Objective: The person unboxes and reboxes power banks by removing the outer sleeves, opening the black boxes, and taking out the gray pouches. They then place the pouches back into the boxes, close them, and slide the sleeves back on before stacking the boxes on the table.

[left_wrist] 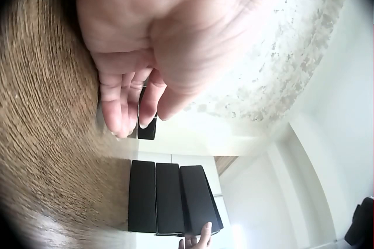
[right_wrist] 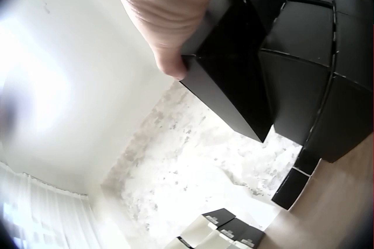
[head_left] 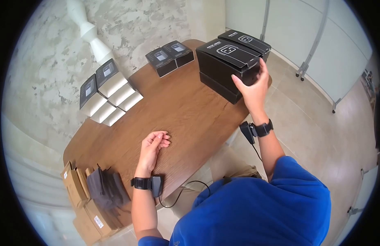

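Our wooden table [head_left: 190,110] stands by a mottled wall [head_left: 136,28]. Our right grip [head_left: 255,90] pinches a white-marked black box [head_left: 222,53]; our left grip [head_left: 151,151] curls loosely.

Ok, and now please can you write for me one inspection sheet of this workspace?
Surface: brown wooden table, wood grain visible.
Job's things: large black boxes at the right end; the gripped one leans away from its neighbours.
Other boxes: smaller ones with dark tops, a pair at the far edge and a stack on the left.
Clutter: brown packages and dark pouches at the left end.
Hands: right hand grips a large box; left hand holds nothing, fingers loosely bent.
Cables: one black cable at each wrist, left and right.
Surroundings: mottled wall, wheeled panels, tiled floor.
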The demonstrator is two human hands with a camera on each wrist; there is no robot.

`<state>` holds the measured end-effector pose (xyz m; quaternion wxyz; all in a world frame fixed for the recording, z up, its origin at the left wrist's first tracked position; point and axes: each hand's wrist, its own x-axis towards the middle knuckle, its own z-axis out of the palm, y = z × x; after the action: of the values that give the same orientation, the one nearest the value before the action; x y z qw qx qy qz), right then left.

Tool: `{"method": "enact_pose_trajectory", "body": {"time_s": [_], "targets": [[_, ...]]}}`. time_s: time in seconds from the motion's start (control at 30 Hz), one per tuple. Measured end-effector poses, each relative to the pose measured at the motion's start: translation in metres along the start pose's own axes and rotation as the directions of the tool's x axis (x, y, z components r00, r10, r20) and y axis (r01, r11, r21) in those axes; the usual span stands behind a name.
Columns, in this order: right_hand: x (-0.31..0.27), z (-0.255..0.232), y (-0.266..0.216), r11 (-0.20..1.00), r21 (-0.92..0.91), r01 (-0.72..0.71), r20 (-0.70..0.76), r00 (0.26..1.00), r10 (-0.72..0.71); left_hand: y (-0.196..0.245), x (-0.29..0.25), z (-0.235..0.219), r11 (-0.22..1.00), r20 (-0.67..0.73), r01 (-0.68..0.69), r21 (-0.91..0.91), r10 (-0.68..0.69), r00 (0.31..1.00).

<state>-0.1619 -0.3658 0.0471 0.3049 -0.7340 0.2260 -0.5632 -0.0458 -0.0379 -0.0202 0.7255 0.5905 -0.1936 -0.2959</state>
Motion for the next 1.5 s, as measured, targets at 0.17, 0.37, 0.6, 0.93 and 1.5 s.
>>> {"method": "enact_pose_trajectory", "body": {"time_s": [0.17,0.37,0.6,0.93,1.5], "targets": [[-0.025,-0.012,-0.045,0.885,0.466,-0.008,0.183,0.979,-0.088,-0.002,0.0,-0.001,1.0,-0.014,0.018,-0.008,-0.018,1.0],[-0.089,0.018,-0.042,0.836,0.521,-0.172,0.507,0.851,-0.14,0.001,0.0,0.002,0.994,-0.293,-0.082,0.077,0.101,0.951],[-0.129,0.034,-0.029,0.928,0.365,-0.08,0.554,0.82,-0.147,0.019,-0.009,-0.006,0.871,-0.202,-0.195,0.452,0.312,0.928],[-0.131,0.015,-0.045,0.914,0.396,0.084,0.824,0.407,-0.394,0.019,-0.004,-0.026,0.753,-0.159,-0.231,0.616,0.407,0.9],[-0.12,0.022,-0.046,0.861,0.441,-0.254,0.85,0.426,-0.31,0.006,0.001,-0.026,0.973,-0.45,-0.231,0.009,0.21,0.868]]}}
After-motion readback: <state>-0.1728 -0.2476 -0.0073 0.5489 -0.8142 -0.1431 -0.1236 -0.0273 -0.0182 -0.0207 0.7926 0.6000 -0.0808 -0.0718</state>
